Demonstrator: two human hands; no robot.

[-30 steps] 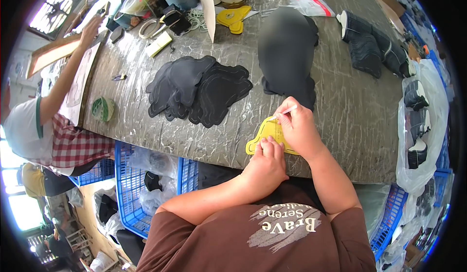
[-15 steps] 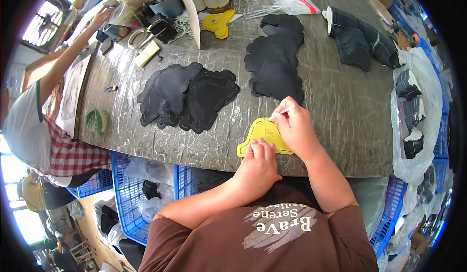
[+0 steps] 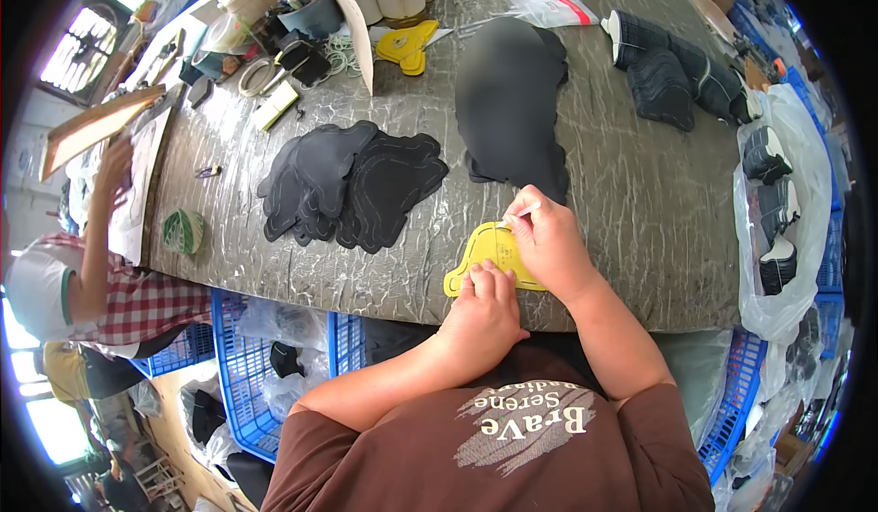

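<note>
A yellow template [image 3: 476, 251] with slots lies near the table's front edge. My left hand [image 3: 489, 301] rests on its lower part, fingers stretched out and pressing it down. My right hand [image 3: 549, 242] pinches a slim white pen [image 3: 529, 209], its tip at the template's upper edge. Whatever lies under the template is hidden. Just beyond my right hand is a column of overlapping black pieces [image 3: 517, 150], partly blurred. To the left lies a pile of black cut pieces [image 3: 393, 183] with pale outlines.
Bundled black pieces [image 3: 660, 91] lie at the back right, near a clear bag [image 3: 805, 210] of black-and-white bundles. Tubs, a cardboard sheet [image 3: 347, 18] and more yellow templates [image 3: 407, 47] stand at the back left. Blue baskets [image 3: 240, 375] sit below the edge. A co-worker [image 3: 110, 279] works at left.
My right hand and the pen have shifted slightly left along the template's upper edge. My left hand stays put. The co-worker's arm has drawn back, and a framed panel beside it is now tilted up.
</note>
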